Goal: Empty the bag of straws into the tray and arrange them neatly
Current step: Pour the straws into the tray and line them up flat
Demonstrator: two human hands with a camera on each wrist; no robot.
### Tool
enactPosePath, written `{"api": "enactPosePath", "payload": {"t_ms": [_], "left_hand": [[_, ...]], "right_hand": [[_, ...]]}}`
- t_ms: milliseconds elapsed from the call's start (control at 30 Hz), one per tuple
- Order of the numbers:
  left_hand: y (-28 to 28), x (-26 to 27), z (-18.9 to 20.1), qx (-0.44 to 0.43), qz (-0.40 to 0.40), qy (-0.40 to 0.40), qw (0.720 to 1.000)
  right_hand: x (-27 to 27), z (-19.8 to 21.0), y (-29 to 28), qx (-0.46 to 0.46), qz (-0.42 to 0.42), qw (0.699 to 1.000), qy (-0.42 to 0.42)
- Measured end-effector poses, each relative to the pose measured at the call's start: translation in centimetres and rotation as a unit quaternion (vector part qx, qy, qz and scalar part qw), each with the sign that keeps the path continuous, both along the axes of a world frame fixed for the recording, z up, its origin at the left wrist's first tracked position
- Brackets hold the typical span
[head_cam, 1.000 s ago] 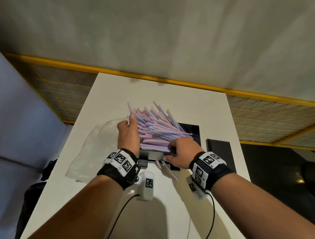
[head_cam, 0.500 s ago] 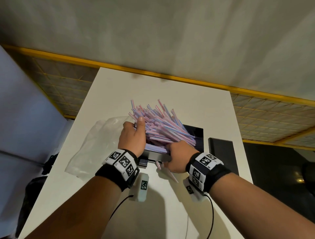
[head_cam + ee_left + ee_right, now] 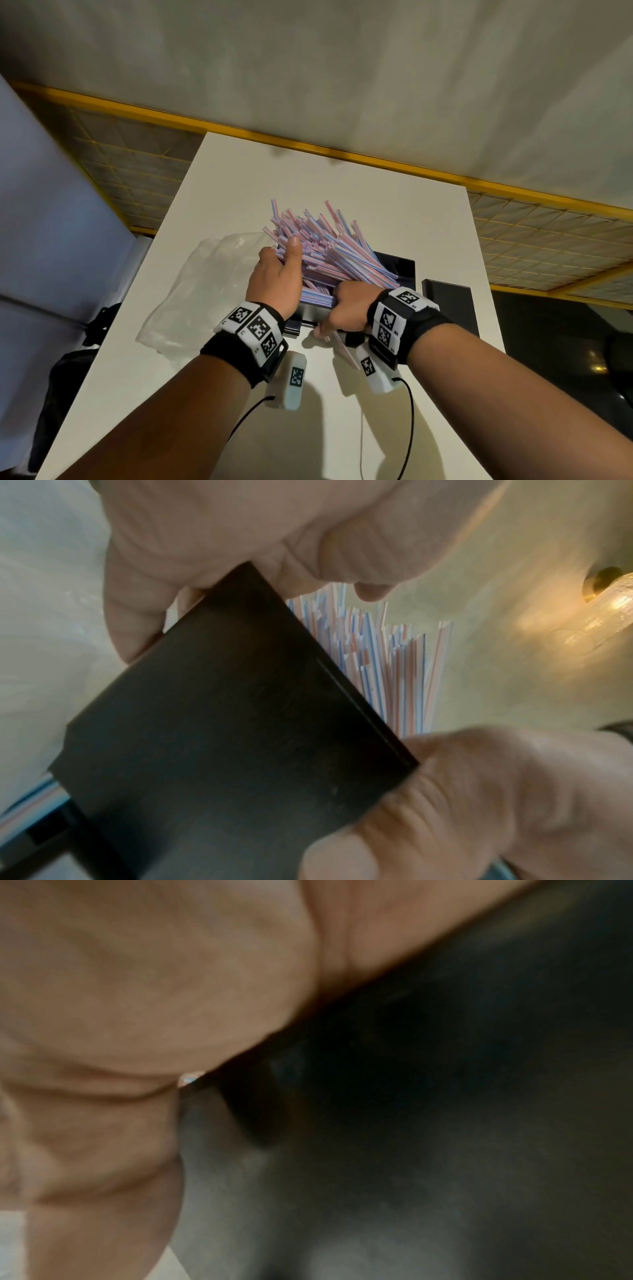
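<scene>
A heap of pink-and-blue striped straws (image 3: 329,250) lies fanned out in a black tray (image 3: 400,270) on the white table (image 3: 376,192). My left hand (image 3: 277,270) grips the tray's left side, thumb pressed on top of the straws. In the left wrist view its fingers (image 3: 137,610) curl round the edge of the tray (image 3: 222,723), with the straws (image 3: 387,669) sticking out beyond. My right hand (image 3: 346,305) grips the tray's near end, fingers curled over the straw ends. The right wrist view shows only palm (image 3: 137,988) and the dark tray (image 3: 445,1096).
The empty clear plastic bag (image 3: 198,284) lies crumpled on the table left of the tray. A flat black panel (image 3: 448,305) lies just right of it. A few loose straws (image 3: 344,346) rest on the table under my right hand. Both side edges of the table are near.
My left thumb has slid further up over the straws, and the heap has swung more lengthwise. My right hand has closed in on the tray's near end.
</scene>
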State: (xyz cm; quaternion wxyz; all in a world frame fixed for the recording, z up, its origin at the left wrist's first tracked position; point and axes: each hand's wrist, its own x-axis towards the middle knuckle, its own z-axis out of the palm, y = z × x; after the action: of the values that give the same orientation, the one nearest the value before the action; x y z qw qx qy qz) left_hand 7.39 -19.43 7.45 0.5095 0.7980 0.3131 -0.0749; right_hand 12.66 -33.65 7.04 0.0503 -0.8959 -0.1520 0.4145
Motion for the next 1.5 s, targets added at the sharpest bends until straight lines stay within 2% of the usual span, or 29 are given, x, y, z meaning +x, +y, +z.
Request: {"api": "enactPosePath", "payload": {"t_ms": [467, 667, 833, 967, 1033, 1133, 1200, 1300, 1500], "left_hand": [[-0.1, -0.8, 0.2, -0.037, 0.01, -0.029, 0.999], [-0.1, -0.6, 0.1, -0.041, 0.013, -0.029, 0.999], [0.0, -0.7, 0.2, -0.057, 0.03, -0.069, 0.996], [0.3, -0.6, 0.6, -0.05, 0.081, -0.128, 0.987], [0.6, -0.2, 0.9, -0.079, 0.141, -0.172, 0.972], [1.7, 0.7, 1.3, -0.131, 0.229, -0.201, 0.944], [2.1, 1.4, 1.0, -0.144, 0.231, -0.204, 0.94], [1.7, 1.5, 1.2, -0.165, 0.209, -0.189, 0.945], [1.6, 1.2, 0.7, -0.188, 0.255, -0.214, 0.924]], "right_hand": [[1.2, -0.1, 2.1, -0.009, -0.069, 0.991, 0.116], [1.1, -0.2, 1.8, 0.0, -0.043, 0.997, 0.066], [1.0, -0.3, 1.8, 0.041, -0.05, 0.996, 0.059], [0.9, 0.0, 1.3, 0.051, -0.027, 0.998, 0.03], [0.7, 0.3, 1.0, 0.058, -0.024, 0.998, 0.006], [0.2, 0.7, 0.4, 0.008, -0.012, 1.0, -0.021], [-0.3, 0.8, 0.2, -0.024, -0.008, 0.999, -0.037], [-0.4, 0.9, 0.6, -0.01, -0.001, 0.999, -0.044], [-0.1, 1.6, 2.4, 0.018, -0.017, 0.999, 0.033]]}}
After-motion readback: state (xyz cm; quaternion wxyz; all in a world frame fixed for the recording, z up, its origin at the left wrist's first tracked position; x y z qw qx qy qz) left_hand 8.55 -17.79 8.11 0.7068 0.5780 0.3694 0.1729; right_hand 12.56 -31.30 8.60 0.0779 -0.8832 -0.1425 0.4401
